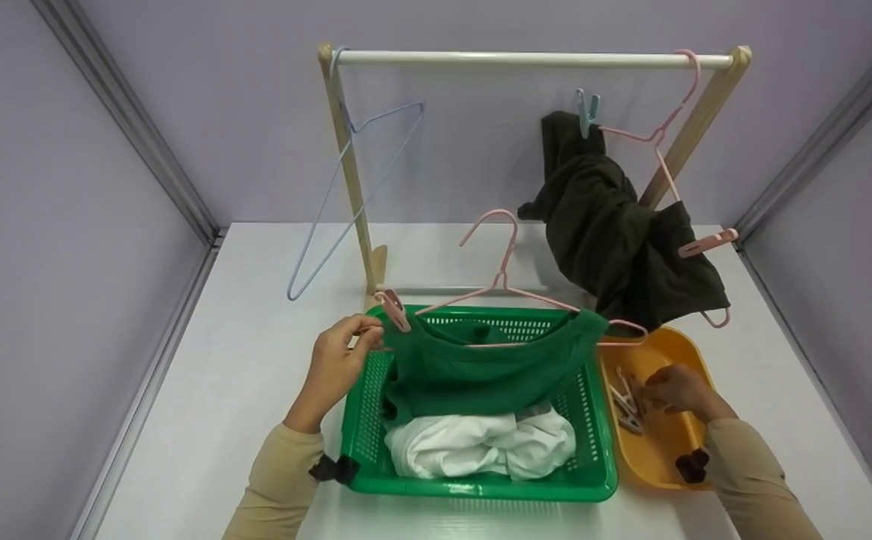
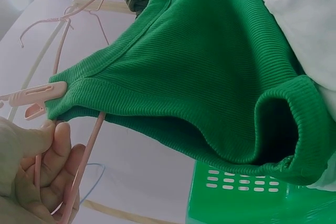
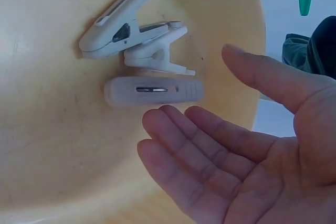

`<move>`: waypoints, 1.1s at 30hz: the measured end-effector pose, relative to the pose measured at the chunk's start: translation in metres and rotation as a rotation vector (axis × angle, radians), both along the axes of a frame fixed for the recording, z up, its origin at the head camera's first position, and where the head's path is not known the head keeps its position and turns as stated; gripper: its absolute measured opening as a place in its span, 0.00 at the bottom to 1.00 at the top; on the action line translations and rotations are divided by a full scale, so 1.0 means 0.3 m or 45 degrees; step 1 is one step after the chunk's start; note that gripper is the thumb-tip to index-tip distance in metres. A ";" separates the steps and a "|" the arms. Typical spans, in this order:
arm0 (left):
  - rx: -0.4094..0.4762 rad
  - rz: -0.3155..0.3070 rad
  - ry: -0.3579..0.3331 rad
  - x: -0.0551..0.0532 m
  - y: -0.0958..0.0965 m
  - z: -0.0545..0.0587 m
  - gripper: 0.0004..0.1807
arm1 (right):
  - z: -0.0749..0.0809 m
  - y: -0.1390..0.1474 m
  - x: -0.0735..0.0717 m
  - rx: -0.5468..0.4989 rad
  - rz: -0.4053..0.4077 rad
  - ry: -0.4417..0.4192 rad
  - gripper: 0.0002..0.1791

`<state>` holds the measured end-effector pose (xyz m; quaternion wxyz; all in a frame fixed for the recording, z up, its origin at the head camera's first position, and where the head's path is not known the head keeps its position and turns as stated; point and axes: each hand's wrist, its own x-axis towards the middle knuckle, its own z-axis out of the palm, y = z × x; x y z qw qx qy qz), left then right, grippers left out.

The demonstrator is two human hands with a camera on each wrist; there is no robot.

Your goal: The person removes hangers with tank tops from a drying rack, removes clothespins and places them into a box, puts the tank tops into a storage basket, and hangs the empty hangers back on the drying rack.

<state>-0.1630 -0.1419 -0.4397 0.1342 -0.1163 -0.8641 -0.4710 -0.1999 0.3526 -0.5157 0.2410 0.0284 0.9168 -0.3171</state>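
Observation:
My left hand (image 1: 331, 367) grips the left end of a pink hanger (image 1: 507, 261), fingers curled round its wire in the left wrist view. From this hanger a green ribbed garment (image 1: 488, 382) hangs over the green basket, and a pink clothespin (image 1: 394, 310) clips its left shoulder to the wire. My right hand (image 1: 681, 390) is inside the yellow basin (image 1: 664, 450). In the right wrist view its fingers are spread and relaxed, with nothing held. Just beyond the fingertips lies a pale pink clothespin (image 3: 153, 91), beside two whitish clothespins (image 3: 121, 22).
White cloth (image 1: 480, 446) lies in the green basket (image 1: 480, 489). Behind stands a rack with a white bar (image 1: 525, 58). A blue hanger (image 1: 316, 217) hangs at its left; at its right, a dark garment (image 1: 608, 217) is clipped to another pink hanger (image 1: 660, 135).

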 end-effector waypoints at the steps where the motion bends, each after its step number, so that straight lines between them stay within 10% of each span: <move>1: 0.004 -0.002 -0.004 0.000 0.000 0.000 0.07 | 0.003 -0.002 0.002 0.000 -0.005 -0.009 0.24; 14: 0.078 -0.012 -0.046 -0.006 0.002 -0.009 0.06 | 0.081 -0.068 0.032 -0.023 0.116 -0.013 0.25; 33: 0.092 -0.007 -0.060 -0.008 0.001 -0.013 0.06 | 0.236 -0.225 0.123 -0.039 0.341 0.308 0.20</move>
